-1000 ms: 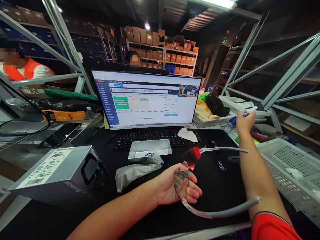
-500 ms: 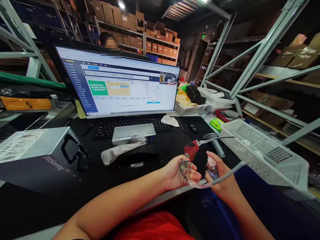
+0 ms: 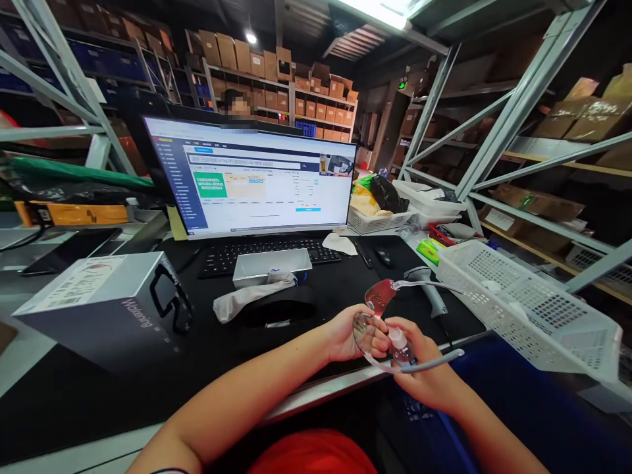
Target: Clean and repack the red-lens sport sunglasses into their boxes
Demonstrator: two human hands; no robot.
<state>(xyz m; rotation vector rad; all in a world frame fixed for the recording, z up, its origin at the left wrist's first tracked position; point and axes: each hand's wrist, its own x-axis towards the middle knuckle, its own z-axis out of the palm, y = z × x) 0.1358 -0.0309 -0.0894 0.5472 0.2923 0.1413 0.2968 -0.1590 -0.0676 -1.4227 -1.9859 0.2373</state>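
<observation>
My left hand [image 3: 353, 336] holds wraparound glasses [image 3: 380, 296] by the lens, its fingers curled under it. The upper lens shows a red mirror tint, and a grey temple arm [image 3: 429, 285] reaches right. My right hand [image 3: 419, 372] grips a small clear spray bottle [image 3: 401, 347] with a white top, held right against the lens. The fingers partly hide the bottle. Both hands are close together over the desk's front edge. A second temple arm [image 3: 424, 363] runs below my right hand.
A grey Wakening box [image 3: 99, 309] stands at the left. Ahead are a monitor [image 3: 251, 174], keyboard [image 3: 261, 253], and metal tray [image 3: 271, 268] with a grey cloth [image 3: 247, 303]. A barcode scanner [image 3: 427, 289] and white plastic basket [image 3: 523, 309] lie right. A person sits beyond the monitor.
My right hand has moved left and up, bringing the spray bottle against the lens. The view has shifted slightly, and the glasses stay in my left hand.
</observation>
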